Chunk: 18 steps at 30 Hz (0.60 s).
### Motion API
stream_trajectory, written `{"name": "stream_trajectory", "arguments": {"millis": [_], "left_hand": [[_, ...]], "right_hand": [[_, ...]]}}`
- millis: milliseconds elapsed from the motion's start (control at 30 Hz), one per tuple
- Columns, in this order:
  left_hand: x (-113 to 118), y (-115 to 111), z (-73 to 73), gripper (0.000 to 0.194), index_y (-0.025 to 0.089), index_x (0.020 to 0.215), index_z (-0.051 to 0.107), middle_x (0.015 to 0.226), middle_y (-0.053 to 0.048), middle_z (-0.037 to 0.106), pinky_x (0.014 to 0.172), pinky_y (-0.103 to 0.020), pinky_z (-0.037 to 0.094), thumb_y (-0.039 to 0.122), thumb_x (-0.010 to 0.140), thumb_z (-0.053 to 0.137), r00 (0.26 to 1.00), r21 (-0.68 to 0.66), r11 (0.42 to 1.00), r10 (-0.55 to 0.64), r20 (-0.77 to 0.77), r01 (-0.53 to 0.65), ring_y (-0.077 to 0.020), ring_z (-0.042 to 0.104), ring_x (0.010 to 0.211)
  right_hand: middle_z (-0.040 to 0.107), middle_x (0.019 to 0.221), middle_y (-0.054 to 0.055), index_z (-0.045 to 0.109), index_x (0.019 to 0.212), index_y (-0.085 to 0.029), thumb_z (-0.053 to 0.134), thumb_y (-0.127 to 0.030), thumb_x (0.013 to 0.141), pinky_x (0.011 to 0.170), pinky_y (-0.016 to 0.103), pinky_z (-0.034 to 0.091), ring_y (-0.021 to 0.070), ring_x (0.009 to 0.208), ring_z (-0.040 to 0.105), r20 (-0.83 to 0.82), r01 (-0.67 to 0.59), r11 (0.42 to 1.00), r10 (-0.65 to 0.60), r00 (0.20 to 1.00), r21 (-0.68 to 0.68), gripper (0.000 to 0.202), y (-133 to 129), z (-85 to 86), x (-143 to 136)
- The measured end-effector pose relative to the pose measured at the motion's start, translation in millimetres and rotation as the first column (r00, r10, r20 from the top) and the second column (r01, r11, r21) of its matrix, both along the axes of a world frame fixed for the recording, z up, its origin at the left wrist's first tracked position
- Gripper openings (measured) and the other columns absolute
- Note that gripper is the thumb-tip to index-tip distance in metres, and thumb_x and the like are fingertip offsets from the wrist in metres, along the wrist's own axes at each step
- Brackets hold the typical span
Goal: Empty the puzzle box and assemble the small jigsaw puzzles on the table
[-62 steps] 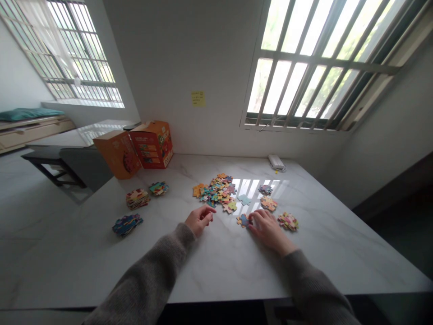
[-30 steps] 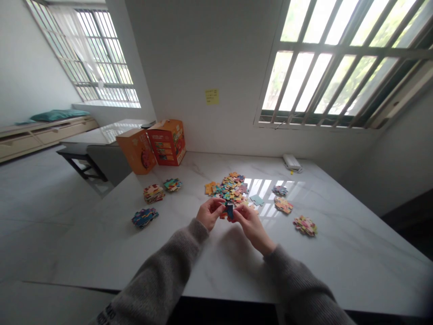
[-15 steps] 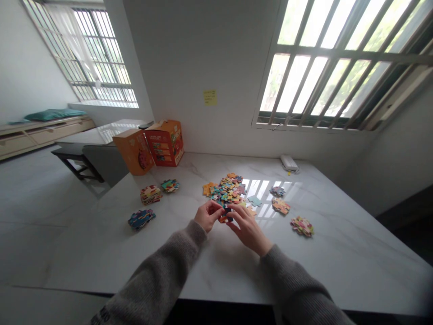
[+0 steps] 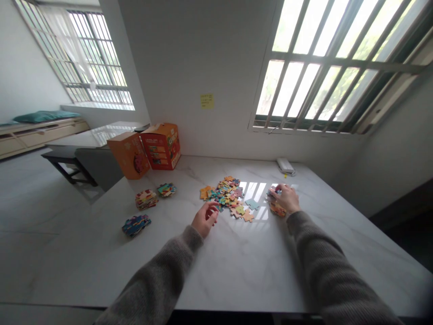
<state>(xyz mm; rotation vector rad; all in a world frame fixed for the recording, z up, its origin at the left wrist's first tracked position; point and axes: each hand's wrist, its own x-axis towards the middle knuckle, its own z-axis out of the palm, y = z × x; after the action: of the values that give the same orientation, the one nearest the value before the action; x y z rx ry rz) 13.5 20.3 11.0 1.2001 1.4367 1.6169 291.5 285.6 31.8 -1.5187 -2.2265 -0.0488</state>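
A heap of mixed puzzle pieces (image 4: 225,192) lies mid-table, with a pale teal piece (image 4: 252,204) at its right. My left hand (image 4: 205,218) hovers just in front of the heap, fingers apart and curved, holding nothing. Over on the right, my right hand (image 4: 287,197) is at a small bluish pile (image 4: 271,192), its fingers pinched on something I cannot make out. Below that hand an orange pile (image 4: 277,209) shows in part. Three sorted piles are on the left: a red and cream one (image 4: 146,199), a green and blue one (image 4: 166,189) and a dark blue one (image 4: 136,225).
Two orange-red boxes (image 4: 161,146) stand at the table's back left. A white device (image 4: 286,166) lies near the back right edge. On the wall is a yellow note (image 4: 207,101). Behind the boxes are another table (image 4: 98,135) and a dark stool (image 4: 71,163).
My right hand has moved right, from beside my left hand to the bluish pile. The left hand has let go of the dark and orange pieces held before the heap. The view has shifted slightly.
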Motion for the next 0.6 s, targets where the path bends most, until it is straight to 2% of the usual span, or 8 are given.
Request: {"name": "stream_trajectory", "arguments": {"millis": [133,267,333,400,467,533,600], "left_hand": [[-1.7,0.1,0.5,0.037,0.017,0.110,0.056,0.088,-0.001,0.057,0.047,-0.020,0.045,0.035,0.079,0.062,1.000,0.011,1.000,0.018,0.010,-0.018,-0.0079,0.053,0.057],[-1.1,-0.5,-0.6,0.034,0.017,0.109,0.057,0.089,-0.002,0.058,0.049,-0.021,0.045,0.033,0.080,0.061,1.000,0.003,1.000,0.001,-0.018,-0.001,-0.0083,0.054,0.058],[-0.2,-1.2,-0.6,0.032,0.016,0.108,0.058,0.088,-0.002,0.058,0.049,-0.021,0.046,0.033,0.080,0.061,0.999,-0.008,1.000,-0.004,-0.036,0.004,-0.0088,0.054,0.059],[0.3,-1.8,0.0,0.031,0.016,0.106,0.059,0.087,-0.002,0.058,0.049,-0.021,0.046,0.033,0.080,0.060,0.999,-0.023,1.000,-0.009,-0.052,0.008,-0.0093,0.055,0.059],[0.4,-2.4,0.7,0.030,0.015,0.104,0.060,0.086,-0.003,0.058,0.050,-0.021,0.046,0.033,0.080,0.059,0.998,-0.039,0.999,-0.015,-0.067,0.012,-0.0096,0.055,0.059],[0.4,-3.0,1.2,0.029,0.014,0.103,0.061,0.085,-0.003,0.059,0.050,-0.022,0.046,0.034,0.081,0.059,0.997,-0.047,0.999,-0.016,-0.077,0.013,-0.0097,0.055,0.059],[0.8,-3.4,1.8,0.030,0.014,0.102,0.062,0.085,-0.003,0.059,0.050,-0.022,0.046,0.035,0.081,0.059,0.997,-0.049,0.999,-0.018,-0.073,0.014,-0.0097,0.055,0.059]], "right_hand": [[0.063,0.106,0.013,0.065,0.100,-0.018,0.053,-0.044,0.091,0.071,0.034,0.036,0.0268,0.097,0.054,0.041,0.012,0.998,-0.010,0.999,-0.070,0.029,3.4,-9.5,5.1],[0.063,0.108,0.017,0.067,0.097,-0.015,0.050,-0.041,0.093,0.074,0.036,0.038,0.0285,0.099,0.054,0.049,-0.023,1.000,0.023,0.999,-0.014,0.031,-3.1,-10.1,1.6],[0.063,0.111,0.017,0.067,0.099,-0.014,0.046,-0.033,0.096,0.078,0.036,0.040,0.0271,0.100,0.055,0.068,-0.133,0.991,0.132,0.989,0.013,0.028,-11.9,-7.9,-8.2],[0.065,0.108,0.012,0.067,0.104,-0.017,0.044,-0.023,0.096,0.083,0.033,0.040,0.0227,0.097,0.057,0.099,-0.295,0.955,0.295,0.950,-0.009,0.025,-24.8,-6.9,-22.8],[0.067,0.106,0.010,0.066,0.111,-0.020,0.048,-0.024,0.095,0.088,0.032,0.040,0.0222,0.098,0.058,0.131,-0.406,0.913,0.406,0.904,-0.029,0.024,-39.5,-7.8,-38.6],[0.067,0.108,0.014,0.062,0.121,-0.019,0.059,-0.034,0.090,0.090,0.036,0.040,0.0278,0.104,0.057,0.178,-0.396,0.917,0.396,0.901,-0.037,0.035,-52.6,-9.9,-51.6],[0.067,0.108,0.020,0.059,0.127,-0.015,0.068,-0.038,0.082,0.088,0.039,0.040,0.0333,0.105,0.057,0.207,-0.328,0.941,0.337,0.918,-0.077,0.051,-61.0,-11.5,-60.1]]}}
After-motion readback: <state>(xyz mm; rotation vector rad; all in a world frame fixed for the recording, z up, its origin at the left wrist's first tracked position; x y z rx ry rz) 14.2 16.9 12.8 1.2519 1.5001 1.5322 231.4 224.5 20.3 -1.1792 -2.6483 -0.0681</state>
